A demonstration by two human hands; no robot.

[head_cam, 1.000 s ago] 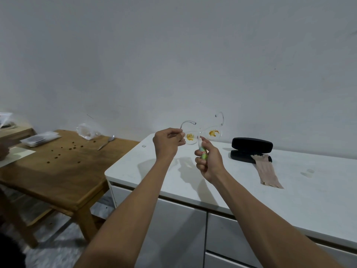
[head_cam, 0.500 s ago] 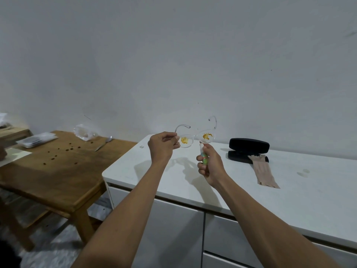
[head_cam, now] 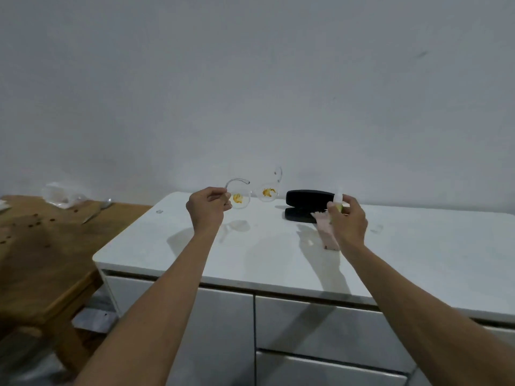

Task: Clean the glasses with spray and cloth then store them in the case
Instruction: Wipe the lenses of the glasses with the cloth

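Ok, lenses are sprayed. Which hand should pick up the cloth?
Right. The left hand grips the glasses by a temple, lenses stained yellow. The right hand is directly over the cloth by the case, though it holds the spray and probably must set it down first.

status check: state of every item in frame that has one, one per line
glasses: held up by left hand, temples unfolded, both lenses smeared yellow
spray bottle: gripped in right hand, upright, above the cloth
cloth: lying flat on the white cabinet, unused, one end against the case
case: open, empty as far as visible, lid raised
cabinet drawers: closed
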